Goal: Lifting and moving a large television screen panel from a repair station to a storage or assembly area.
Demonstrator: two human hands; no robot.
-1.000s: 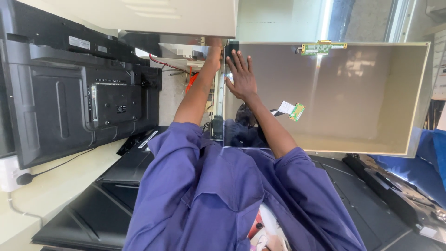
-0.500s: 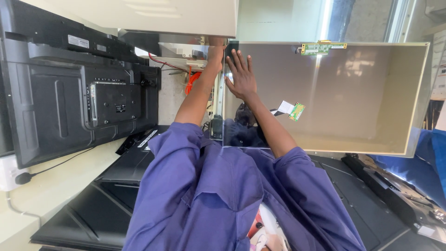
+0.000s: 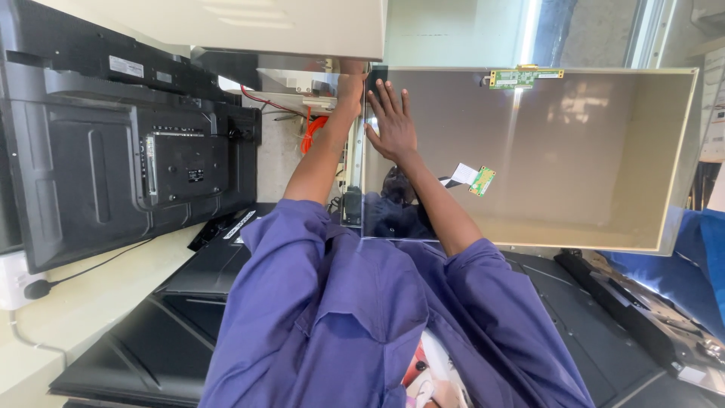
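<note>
A large glossy grey-brown display panel (image 3: 574, 151) stands upright in front of me, with a thin green circuit strip (image 3: 526, 75) on its top edge. A small green board on a white ribbon (image 3: 477, 179) lies on its face. My left hand (image 3: 350, 85) grips the panel's left edge near the top corner. My right hand (image 3: 393, 125) lies flat on the panel's face just beside that edge, fingers spread. Both my arms are in blue sleeves.
The black back of a television (image 3: 151, 159) stands at the left, with a power cable (image 3: 91, 264) hanging from it. An orange cable (image 3: 311, 132) hangs behind the panel's edge. Black screen frames (image 3: 189, 302) lie flat below. A black stand piece (image 3: 634, 302) and blue cloth (image 3: 706, 257) are at the right.
</note>
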